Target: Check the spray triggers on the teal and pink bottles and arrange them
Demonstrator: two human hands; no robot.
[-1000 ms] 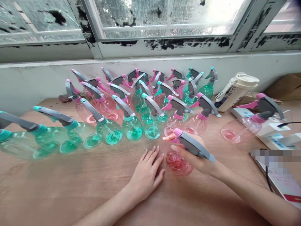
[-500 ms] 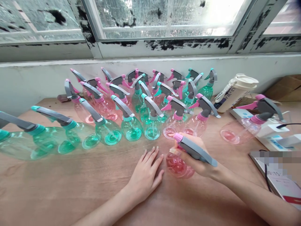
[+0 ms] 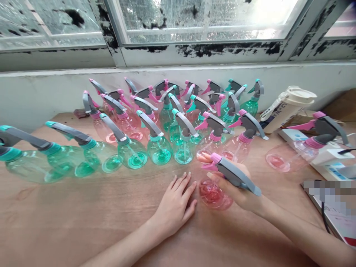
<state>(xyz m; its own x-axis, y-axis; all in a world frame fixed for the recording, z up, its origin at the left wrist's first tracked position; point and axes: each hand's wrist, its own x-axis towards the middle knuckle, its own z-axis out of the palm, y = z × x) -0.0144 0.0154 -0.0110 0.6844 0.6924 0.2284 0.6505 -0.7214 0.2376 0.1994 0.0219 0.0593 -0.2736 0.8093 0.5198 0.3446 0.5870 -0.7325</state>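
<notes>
Central in the frame, just right of the middle, we note the right hand [image 3: 239, 199] closed around the upper part of a pink spray bottle [image 3: 213, 194], its gray head slanting down to the right over the knuckles and its body showing below the fingers. That grip is firm-looking, with fingers near the pink trigger; whether the trigger is being pulled we cannot tell, nor whether the base touches the tabletop [image 3: 83, 218]. The left hand [image 3: 175, 204] holds nothing: it lies palm down, fingers loosely spread, just left of the bottle. We judge the step in hand to be the handling of this one bottle by its neck. Any next move, by our reading, calls for a steady wrist and an upright body, since a front row of green bottles [image 3: 133, 157] runs off toward the left edge and two pink bottles [image 3: 239, 146] stand directly behind the knuckles, leaving little room on that side. Another pink bottle [image 3: 290, 155] stands apart at the right of the frame, near a lidded cup [image 3: 290, 111]; a sideways shift would want care there too.
</notes>
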